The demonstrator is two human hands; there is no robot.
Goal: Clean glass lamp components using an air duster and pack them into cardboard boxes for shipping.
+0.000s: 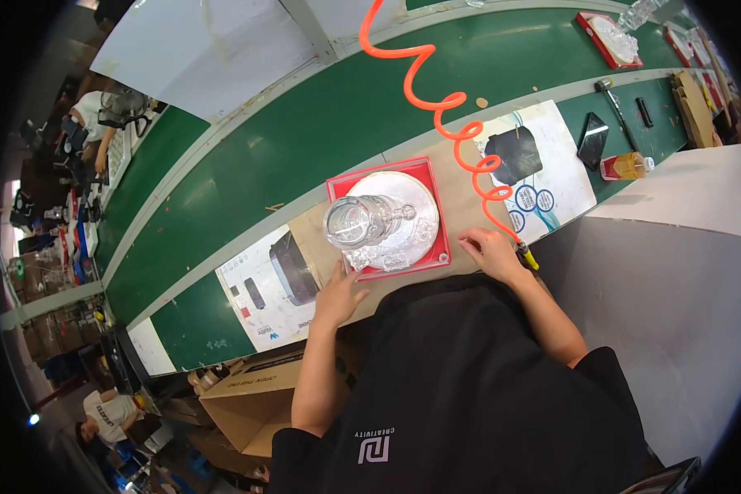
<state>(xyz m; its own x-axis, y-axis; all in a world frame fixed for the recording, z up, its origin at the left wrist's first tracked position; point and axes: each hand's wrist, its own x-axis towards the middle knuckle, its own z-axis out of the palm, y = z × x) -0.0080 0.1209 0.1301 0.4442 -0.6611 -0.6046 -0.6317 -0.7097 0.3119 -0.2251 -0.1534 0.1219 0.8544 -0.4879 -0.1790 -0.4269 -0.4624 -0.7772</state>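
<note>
A red square tray (445,239) lies in front of me on the workbench, with a round white board (424,235) inside it. On the board a clear glass vessel (358,222) stands, leaning toward the left in this view, with small clear pieces (391,259) at its near side. My left hand (337,298) is at the tray's near left corner, fingers apart and nothing in them; whether it touches the tray I cannot tell. Just right of the tray, my right hand (492,251) rests over the brown cardboard, fingers loosely bent and holding nothing visible.
An orange coiled air hose (445,103) hangs down to a yellow-tipped air gun (528,257) beside my right hand. Further right are a phone (593,140), a hammer-like tool (617,111) and a drink bottle (627,166). Another red tray (609,41) stands far right. Below left is an open carton (247,403).
</note>
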